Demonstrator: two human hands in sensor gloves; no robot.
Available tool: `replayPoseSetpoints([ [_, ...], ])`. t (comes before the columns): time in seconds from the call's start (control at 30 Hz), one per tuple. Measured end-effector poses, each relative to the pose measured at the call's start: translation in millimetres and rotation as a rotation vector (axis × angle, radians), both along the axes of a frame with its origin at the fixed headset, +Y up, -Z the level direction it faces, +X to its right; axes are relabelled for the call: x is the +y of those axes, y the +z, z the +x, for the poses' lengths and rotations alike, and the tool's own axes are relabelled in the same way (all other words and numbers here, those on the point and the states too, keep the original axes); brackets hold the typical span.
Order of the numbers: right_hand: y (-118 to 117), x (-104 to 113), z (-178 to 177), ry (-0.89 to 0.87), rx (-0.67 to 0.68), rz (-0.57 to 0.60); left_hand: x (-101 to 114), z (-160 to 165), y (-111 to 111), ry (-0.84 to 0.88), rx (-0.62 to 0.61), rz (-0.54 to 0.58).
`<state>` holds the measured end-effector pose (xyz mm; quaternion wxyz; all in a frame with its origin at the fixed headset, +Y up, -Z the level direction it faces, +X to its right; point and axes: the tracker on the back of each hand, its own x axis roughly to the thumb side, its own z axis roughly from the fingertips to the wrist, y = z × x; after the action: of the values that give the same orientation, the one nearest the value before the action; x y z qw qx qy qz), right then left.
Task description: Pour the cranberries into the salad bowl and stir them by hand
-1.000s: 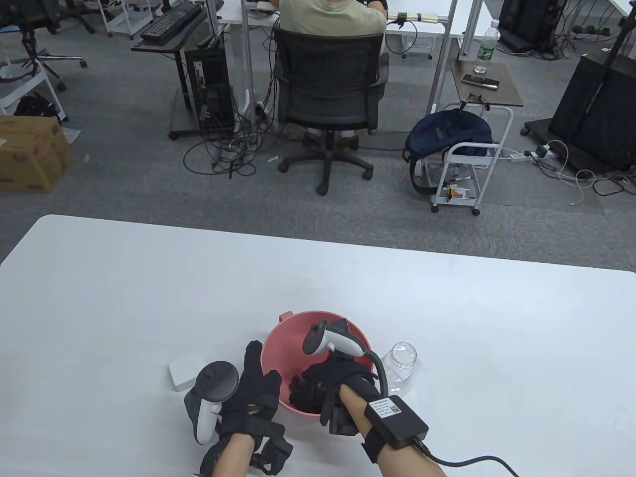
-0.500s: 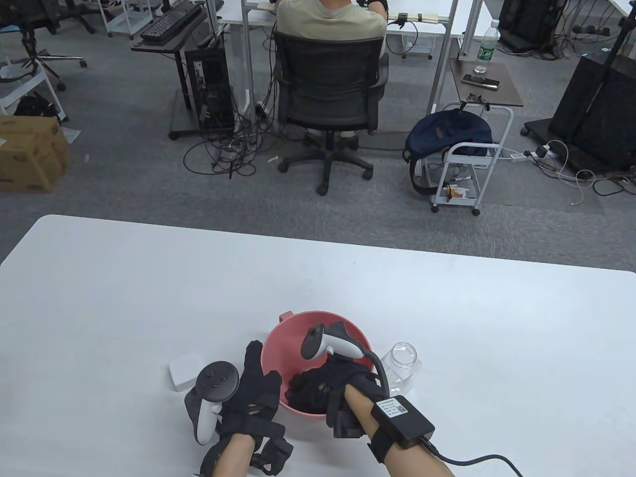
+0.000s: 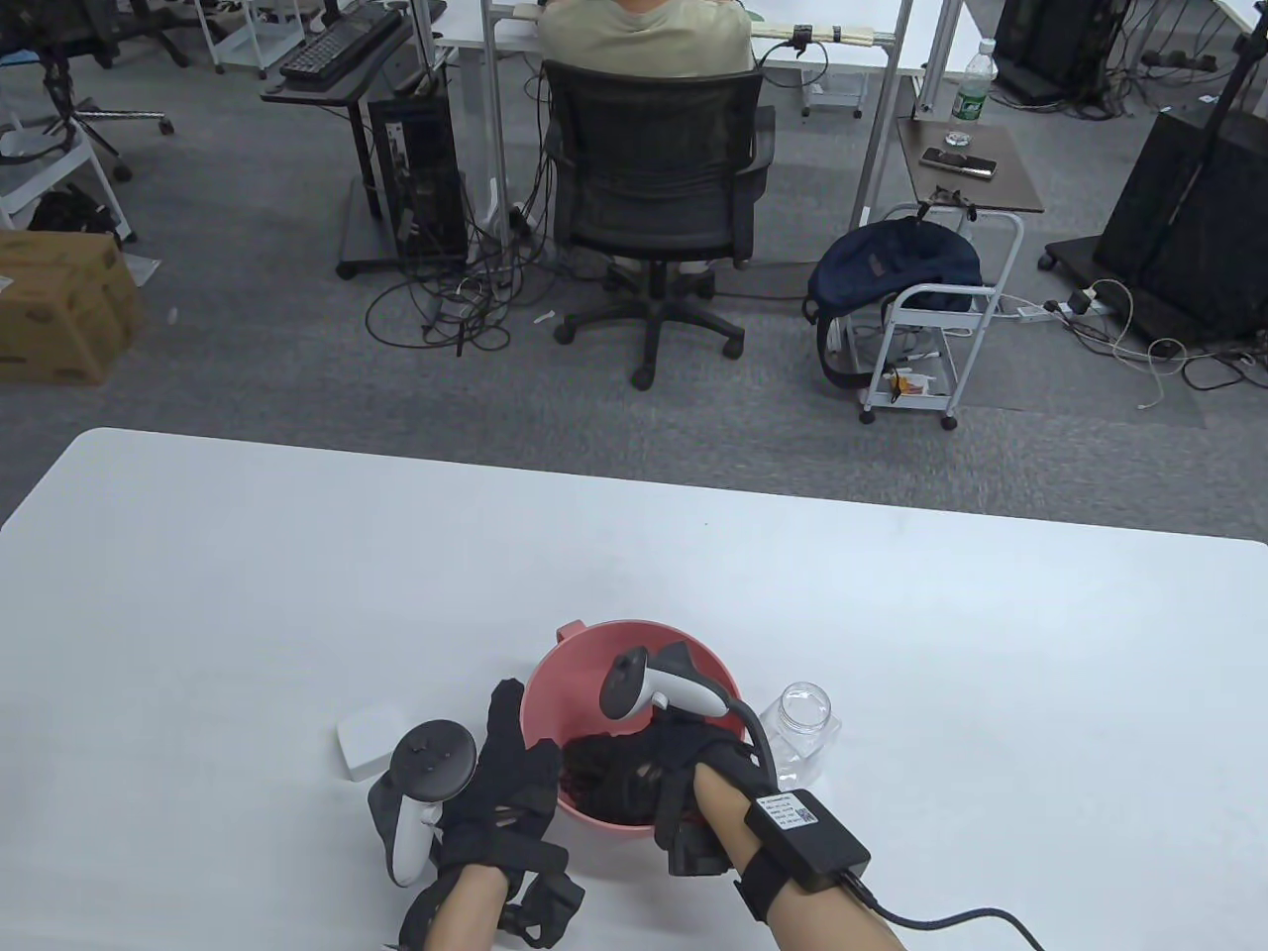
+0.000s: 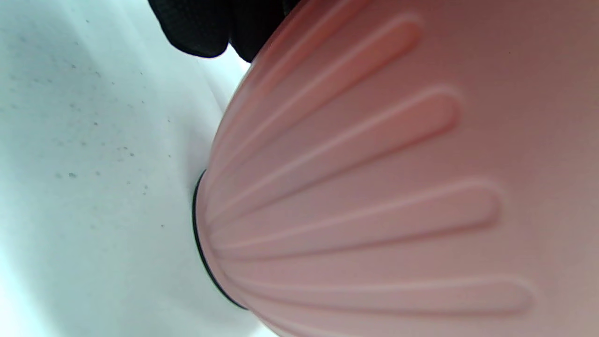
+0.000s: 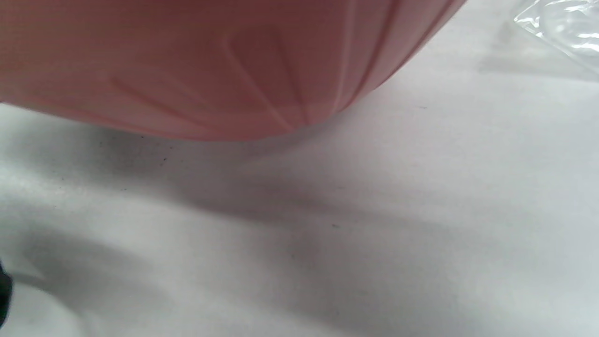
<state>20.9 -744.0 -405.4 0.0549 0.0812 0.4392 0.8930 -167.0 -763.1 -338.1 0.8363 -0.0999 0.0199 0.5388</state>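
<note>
On the left of the table view a small flat white square lid (image 3: 369, 743) lies on the white table (image 3: 297, 594). Just right of it, the left hand (image 3: 500, 773) in its black glove rests against the outside of the pink ribbed plastic salad bowl (image 3: 584, 684). Its fingers look straight and flat on the wall, holding nothing, just keeping the bowl from sliding. The left wrist view shows the bowl's ribs and the dark ring under its foot sitting flat on the table.

In the middle, the right hand (image 3: 644, 773) is down inside the bowl. A little dark red at the bottom near the left hand looks like the cranberries (image 3: 573, 783). The fingers are low in the bowl and mostly hidden, so I cannot tell if they are curled or spread.

I think this is the stirring step. To do it well, keep the left hand pressed on the wall so the bowl does not tip or spin. Move the right fingers in slow, low circles and stay away from the rim, so no berries jump out.

To the right, the clear plastic jar (image 3: 804, 733) stands just beside the bowl and looks empty.

There is a white label on the black box (image 3: 804, 827) strapped to the right wrist, but the print is too small to read.
</note>
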Motion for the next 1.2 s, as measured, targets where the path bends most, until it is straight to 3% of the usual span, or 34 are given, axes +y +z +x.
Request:
replayPoseSetpoints([
  [0.6,1.9,0.4,0.3,0.037,-0.011,-0.015,-0.1,0.2,-0.2,0.002,-0.003,-0.002],
  [1.2,-4.2,2.9,5.6,-0.046,-0.098,-0.026,0.3,-0.3,-0.3,0.012,-0.002,-0.011],
])
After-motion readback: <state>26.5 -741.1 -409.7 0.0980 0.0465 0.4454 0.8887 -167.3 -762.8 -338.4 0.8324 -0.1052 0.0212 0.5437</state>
